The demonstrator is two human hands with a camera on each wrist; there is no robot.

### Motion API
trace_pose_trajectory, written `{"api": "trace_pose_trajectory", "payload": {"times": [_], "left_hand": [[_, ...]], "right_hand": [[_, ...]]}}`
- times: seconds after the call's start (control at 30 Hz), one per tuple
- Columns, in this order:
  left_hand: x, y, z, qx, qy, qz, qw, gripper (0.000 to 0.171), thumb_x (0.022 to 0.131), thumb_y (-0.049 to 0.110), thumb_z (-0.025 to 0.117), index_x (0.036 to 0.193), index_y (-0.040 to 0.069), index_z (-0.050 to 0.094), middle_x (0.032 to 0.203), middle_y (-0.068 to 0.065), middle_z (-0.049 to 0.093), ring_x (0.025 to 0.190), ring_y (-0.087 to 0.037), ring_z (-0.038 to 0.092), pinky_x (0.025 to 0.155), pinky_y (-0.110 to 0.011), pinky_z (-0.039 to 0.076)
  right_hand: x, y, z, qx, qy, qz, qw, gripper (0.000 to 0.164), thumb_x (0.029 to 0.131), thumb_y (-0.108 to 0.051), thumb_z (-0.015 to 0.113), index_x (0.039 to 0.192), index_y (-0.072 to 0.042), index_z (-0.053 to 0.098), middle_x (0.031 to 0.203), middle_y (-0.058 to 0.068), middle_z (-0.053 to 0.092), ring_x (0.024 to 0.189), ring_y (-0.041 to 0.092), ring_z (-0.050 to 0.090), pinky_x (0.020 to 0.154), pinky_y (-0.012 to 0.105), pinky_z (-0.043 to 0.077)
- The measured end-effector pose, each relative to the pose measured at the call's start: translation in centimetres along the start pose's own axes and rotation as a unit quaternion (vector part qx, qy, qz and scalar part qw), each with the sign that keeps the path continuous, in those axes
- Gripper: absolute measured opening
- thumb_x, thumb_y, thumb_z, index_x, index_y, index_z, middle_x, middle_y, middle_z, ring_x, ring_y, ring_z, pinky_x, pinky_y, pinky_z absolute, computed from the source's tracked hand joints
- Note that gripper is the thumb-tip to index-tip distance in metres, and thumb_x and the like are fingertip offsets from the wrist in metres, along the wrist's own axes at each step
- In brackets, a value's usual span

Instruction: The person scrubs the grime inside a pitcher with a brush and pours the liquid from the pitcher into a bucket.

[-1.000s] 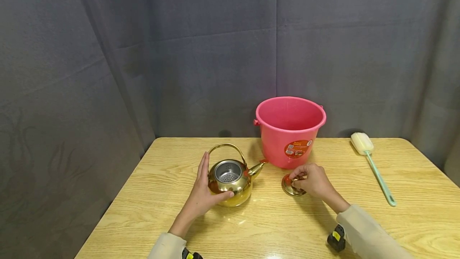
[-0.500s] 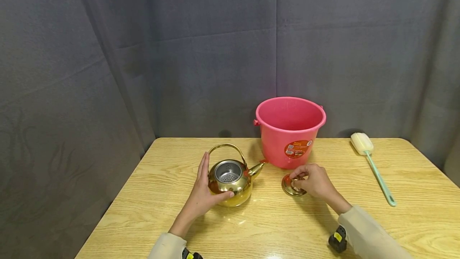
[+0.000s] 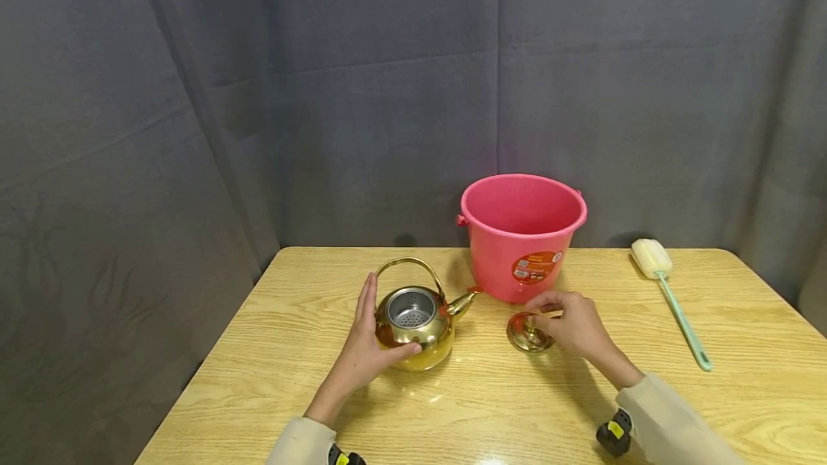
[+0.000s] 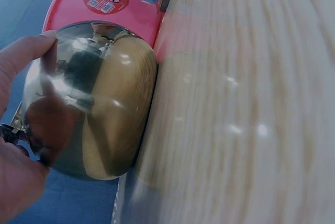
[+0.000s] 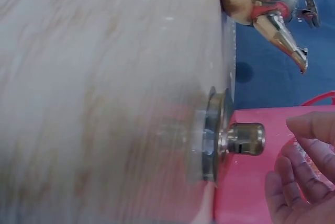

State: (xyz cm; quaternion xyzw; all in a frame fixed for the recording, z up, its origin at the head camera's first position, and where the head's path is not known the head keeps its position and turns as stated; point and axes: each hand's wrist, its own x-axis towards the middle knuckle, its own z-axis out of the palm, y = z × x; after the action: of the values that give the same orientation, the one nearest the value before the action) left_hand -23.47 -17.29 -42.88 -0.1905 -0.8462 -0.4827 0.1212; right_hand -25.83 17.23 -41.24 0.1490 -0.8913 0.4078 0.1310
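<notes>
A gold kettle with a raised hoop handle stands upright on the table, its mouth uncovered and a perforated metal strainer inside. My left hand rests against its body, straight fingers along the left side and thumb across the front. The left wrist view shows the thumb touching the shiny body. To the right of the spout, the gold lid lies flat with its knob up. My right hand hovers just beside it, fingers loosely bent; in the right wrist view a gap separates them from the knob.
Behind the lid stands a pink bucket with a red label, close to the kettle's spout tip. A sponge brush with a pale green handle lies at the right. Grey curtains hang behind the wooden table.
My right hand has let go of the lid's knob and drawn slightly back to the right. The lid stays where it was. Left hand and kettle have not moved.
</notes>
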Motion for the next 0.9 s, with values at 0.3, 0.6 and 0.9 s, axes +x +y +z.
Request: {"api": "trace_pose_trajectory", "payload": {"times": [0.3, 0.6, 0.9], "left_hand": [[0.1, -0.1, 0.0, -0.007, -0.003, 0.0, 1.0, 0.128, 0.07, 0.035, 0.089, 0.156, 0.029, -0.005, 0.161, -0.002, -0.005, 0.144, -0.032, 0.009, 0.109, -0.059, 0.018], [0.0, 0.0, -0.1, -0.008, -0.004, -0.002, 1.0, 0.128, 0.07, 0.035, 0.089, 0.156, 0.03, -0.006, 0.162, -0.004, -0.004, 0.144, -0.033, 0.008, 0.108, -0.06, 0.018], [0.0, -0.1, 0.0, -0.006, -0.003, -0.001, 1.0, 0.128, 0.07, 0.035, 0.089, 0.156, 0.03, -0.006, 0.161, -0.001, -0.004, 0.144, -0.032, 0.008, 0.109, -0.059, 0.018]], "right_hand": [[-0.2, -0.6, -0.7, 0.0, 0.027, -0.026, 0.999, 0.019, 0.082, -0.002, 0.075, 0.1, -0.001, 0.073, 0.097, 0.011, 0.071, 0.086, 0.029, 0.067, 0.068, 0.035, 0.056], [-0.5, -1.7, -0.8, 0.015, 0.041, -0.042, 0.998, 0.018, 0.086, -0.005, 0.072, 0.103, -0.003, 0.072, 0.095, 0.005, 0.071, 0.083, 0.021, 0.067, 0.071, 0.028, 0.054], [-1.1, -2.7, -0.9, -0.02, 0.074, -0.068, 0.995, 0.017, 0.088, -0.012, 0.07, 0.104, -0.008, 0.073, 0.094, 0.001, 0.072, 0.08, 0.014, 0.065, 0.068, 0.029, 0.052]]}}
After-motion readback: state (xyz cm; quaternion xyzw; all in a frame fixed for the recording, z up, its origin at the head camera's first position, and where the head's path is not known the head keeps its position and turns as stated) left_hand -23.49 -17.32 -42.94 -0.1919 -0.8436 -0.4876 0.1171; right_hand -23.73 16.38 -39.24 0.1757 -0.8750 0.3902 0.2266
